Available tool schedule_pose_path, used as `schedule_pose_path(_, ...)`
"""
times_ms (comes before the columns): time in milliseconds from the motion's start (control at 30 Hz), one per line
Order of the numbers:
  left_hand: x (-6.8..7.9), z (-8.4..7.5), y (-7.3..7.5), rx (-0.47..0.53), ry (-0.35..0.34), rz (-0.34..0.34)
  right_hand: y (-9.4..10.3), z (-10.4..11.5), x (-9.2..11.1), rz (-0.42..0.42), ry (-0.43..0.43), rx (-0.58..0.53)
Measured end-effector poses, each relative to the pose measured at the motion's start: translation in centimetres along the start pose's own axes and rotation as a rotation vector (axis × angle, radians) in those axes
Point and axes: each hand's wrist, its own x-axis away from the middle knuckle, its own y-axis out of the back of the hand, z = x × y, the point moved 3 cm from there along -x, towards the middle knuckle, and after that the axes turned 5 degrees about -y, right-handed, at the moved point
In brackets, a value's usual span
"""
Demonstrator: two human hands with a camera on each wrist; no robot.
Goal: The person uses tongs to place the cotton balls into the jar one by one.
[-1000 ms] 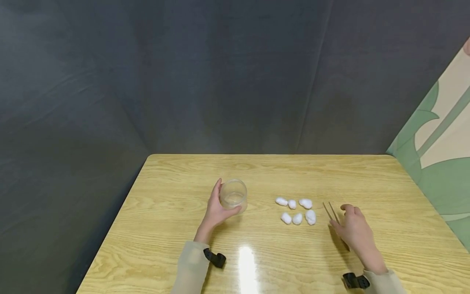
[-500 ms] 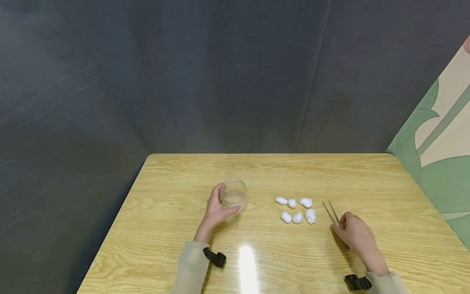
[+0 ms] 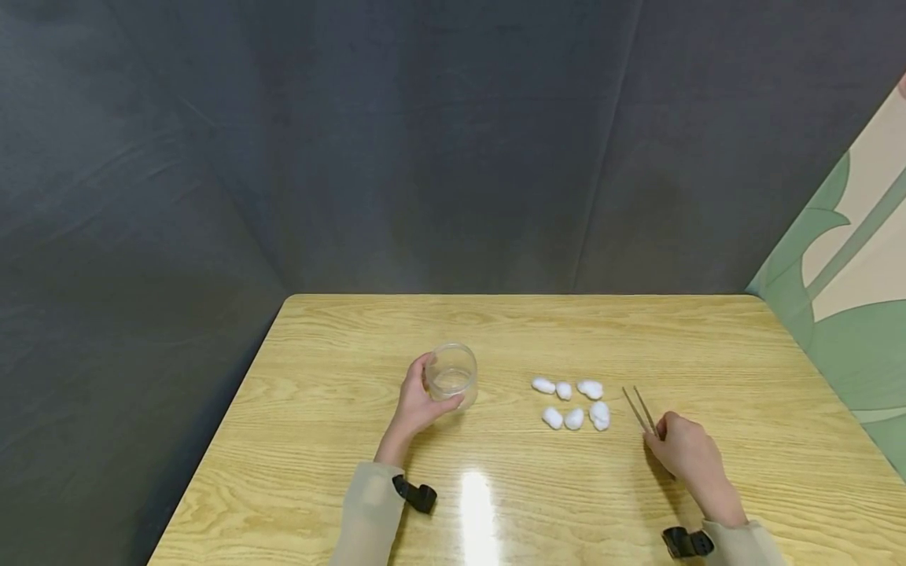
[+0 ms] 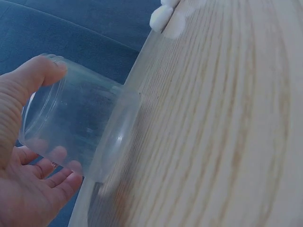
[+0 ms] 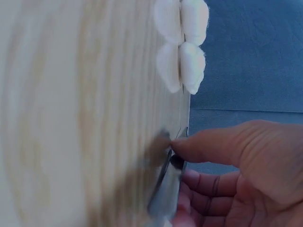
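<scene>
My left hand [image 3: 416,407] holds a clear jar [image 3: 463,376] from its left side, thumb at the near side and fingers round the back. In the left wrist view the jar [image 4: 90,118] has its base at the table surface, and its opening is uncovered. To the right, thumb and fingers of my right hand [image 3: 686,452] pinch a pair of metal tweezers [image 3: 640,410]. Both tips are spread apart and point away toward the back left. Between the hands lie several white cotton balls [image 3: 574,419] in two short rows, just left of the tweezers' tips.
The wood-grain table [image 3: 340,338] ends at a dark curtain [image 3: 439,157] behind and on the left. A fabric panel with green leaf shapes [image 3: 863,346] borders the right side. Each wrist carries a black strap [image 3: 414,495].
My right hand's fingers have come down and taken hold of the tweezers, which stay almost in place. The left hand's fingers have drawn in against the jar. The cotton balls have not moved.
</scene>
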Motion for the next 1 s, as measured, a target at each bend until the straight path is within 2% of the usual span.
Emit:
schedule_pose_path(200, 0.0, 0.1, 0.0, 0.005, 0.000, 0.001, 0.2, 0.0, 0.0, -0.017, 0.006, 0.026)
schedule_pose_path(433, 0.0, 0.1, 0.0, 0.015, -0.005, 0.004, 0.4, 0.0, 0.2, 0.003, -0.014, 0.023)
schedule_pose_path(567, 0.1, 0.2, 0.0, 0.016, -0.012, -0.002, 0.6, 0.6, 0.2, -0.004, 0.011, 0.030)
schedule_pose_path(833, 0.0, 0.3, -0.1, 0.018, -0.019, -0.006, 0.7, 1.9, 0.0, -0.018, 0.124, 0.045)
schedule_pose_path(1000, 0.0, 0.4, -0.2, 0.020, -0.018, -0.005, 0.7, 2.5, 0.0, -0.026, 0.146, 0.060)
